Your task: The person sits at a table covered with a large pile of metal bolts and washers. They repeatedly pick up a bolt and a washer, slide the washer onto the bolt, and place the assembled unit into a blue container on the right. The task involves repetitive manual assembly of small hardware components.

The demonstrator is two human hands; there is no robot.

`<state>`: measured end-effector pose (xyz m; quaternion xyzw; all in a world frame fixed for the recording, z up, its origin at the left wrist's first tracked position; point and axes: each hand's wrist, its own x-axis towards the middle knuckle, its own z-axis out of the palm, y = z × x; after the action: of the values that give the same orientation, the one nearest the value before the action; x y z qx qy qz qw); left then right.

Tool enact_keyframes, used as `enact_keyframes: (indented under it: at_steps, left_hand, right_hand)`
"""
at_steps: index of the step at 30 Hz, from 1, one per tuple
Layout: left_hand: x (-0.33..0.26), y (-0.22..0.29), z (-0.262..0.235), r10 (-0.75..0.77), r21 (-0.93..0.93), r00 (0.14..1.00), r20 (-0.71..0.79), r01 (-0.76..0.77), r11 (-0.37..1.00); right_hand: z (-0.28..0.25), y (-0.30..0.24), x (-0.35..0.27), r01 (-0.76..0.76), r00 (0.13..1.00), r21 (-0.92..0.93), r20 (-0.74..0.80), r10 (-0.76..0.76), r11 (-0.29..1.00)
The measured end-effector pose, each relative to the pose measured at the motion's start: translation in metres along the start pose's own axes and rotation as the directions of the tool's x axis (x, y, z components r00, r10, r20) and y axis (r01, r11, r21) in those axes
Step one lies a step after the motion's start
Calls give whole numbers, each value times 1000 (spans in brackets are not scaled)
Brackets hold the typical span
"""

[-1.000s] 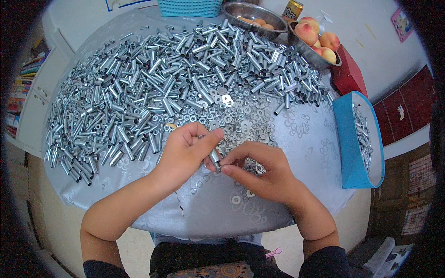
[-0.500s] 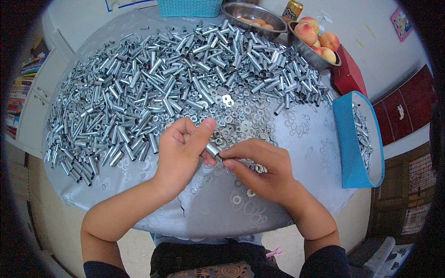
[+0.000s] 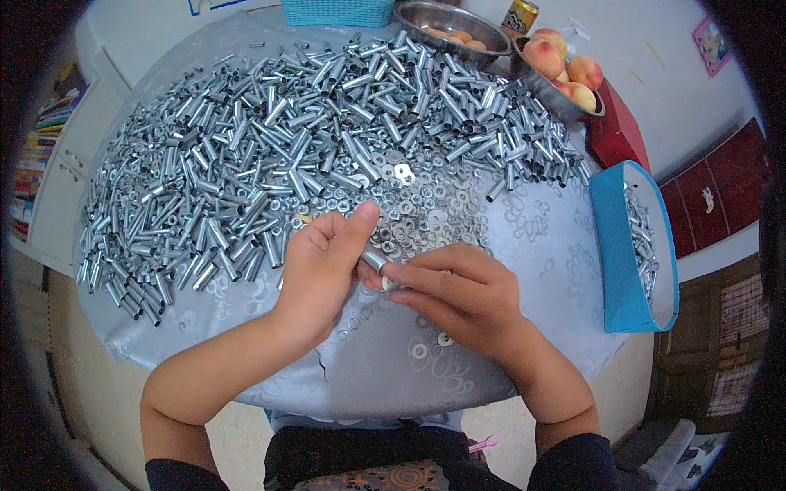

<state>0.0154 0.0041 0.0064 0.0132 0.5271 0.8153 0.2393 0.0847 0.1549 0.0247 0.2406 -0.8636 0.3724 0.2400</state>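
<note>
Currently L hand (image 3: 319, 266) has fingers round tube (image 3: 374, 260); R hand (image 3: 471, 282) w/ fingers pinching tube's near end. Rel. to tube: washers (image 3: 436, 218) on desk (image 3: 540, 278) just past, blue box (image 3: 612, 245) well R.

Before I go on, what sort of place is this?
Probably a room in a home rather than a workshop: the table wears a patterned silvery tablecloth, a metal bowl of peaches stands at its far right, and a white cabinet is off to the left.

Hands (image 3: 322, 260) partly hide metal tube (image 3: 374, 260); top edge crops basket (image 3: 337, 12).
</note>
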Motion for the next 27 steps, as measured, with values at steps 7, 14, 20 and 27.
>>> enact_keyframes:
  at_steps: [7,14,20,27]
  left_hand:
    - [-8,5,6,-108,84,990,94,100,991]
    - [-13,6,1,-289,402,904,315,149,903]
    - [-11,0,-5,-273,184,847,457,210,960]
    - [-10,6,-4,-198,258,880,432,90,962]
  right_hand:
    - [-1,-3,3,-9,998,-32,-58,7,999]
    - [-8,-4,5,-179,983,180,1,182,967]
    - [-12,-6,5,-246,969,256,50,241,935]
    - [-12,-6,7,-282,958,218,109,264,934]
